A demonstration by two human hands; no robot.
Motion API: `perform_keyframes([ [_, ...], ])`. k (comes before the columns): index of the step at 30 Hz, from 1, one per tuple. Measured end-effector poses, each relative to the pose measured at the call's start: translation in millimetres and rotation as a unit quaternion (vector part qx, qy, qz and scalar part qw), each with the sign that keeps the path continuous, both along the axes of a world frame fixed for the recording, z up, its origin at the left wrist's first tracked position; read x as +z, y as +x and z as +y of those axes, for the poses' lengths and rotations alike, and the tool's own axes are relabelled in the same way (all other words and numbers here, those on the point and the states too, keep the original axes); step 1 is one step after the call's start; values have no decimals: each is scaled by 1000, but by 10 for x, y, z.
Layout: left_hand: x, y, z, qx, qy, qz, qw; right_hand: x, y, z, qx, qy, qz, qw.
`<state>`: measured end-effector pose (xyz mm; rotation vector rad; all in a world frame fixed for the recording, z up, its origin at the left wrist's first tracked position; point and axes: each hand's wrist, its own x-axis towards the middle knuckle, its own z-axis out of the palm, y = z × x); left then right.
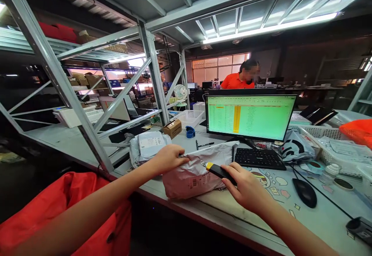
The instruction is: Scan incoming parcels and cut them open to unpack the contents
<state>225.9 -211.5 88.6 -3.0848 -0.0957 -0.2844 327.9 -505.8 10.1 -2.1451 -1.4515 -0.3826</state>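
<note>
Gripped in right hand point(242, 184): 1 utility knife point(217, 172), black with yellow nose, fingers closed around handle, nose aimed left. Pinched in left hand point(171, 157): upper left edge of 1 pale plastic mailer point(188, 180), printed panel outward. Location of mailer: front edge of tabletop point(189, 143), left of keyboard point(258, 158), right of parcel stack point(149, 145); whether resting or lifted at base, cannot tell. Handling notes, by judgement, for apparent slitting step: keep film taut from pinch; hold blade shallow, sparing contents; draw cut rightward along upper edge, away from left fingertips; brace lower bulk against tabletop; avoid slicing through printed panel. Position relative to grip: bulk of mailer below and right of left pinch, between 2 hands; knife nose at upper part of mailer, blade contact too small to confirm.
</note>
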Motion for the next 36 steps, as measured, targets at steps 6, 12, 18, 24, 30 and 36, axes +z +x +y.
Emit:
perform_keyframes([
  [6,-68,-8,-54,-75,35,1,997,106,-10,101,7,-10,-19,1000],
  [12,-64,-156,-188,-155,76,4,985,167,-56,249,35,-24,-51,998],
  [18,-122,-382,-149,-247,69,-4,967,74,667,-147,1,2,-89,996],
  [24,-65,-422,42,-138,18,7,990,-518,1315,-1169,-185,42,2,982],
  [30,182,76,-88,-32,-80,98,992,-1612,1306,-1678,-278,52,28,959],
  [36,245,469,-291,-90,-84,102,987,-1641,971,-1301,-346,27,-74,935],
])
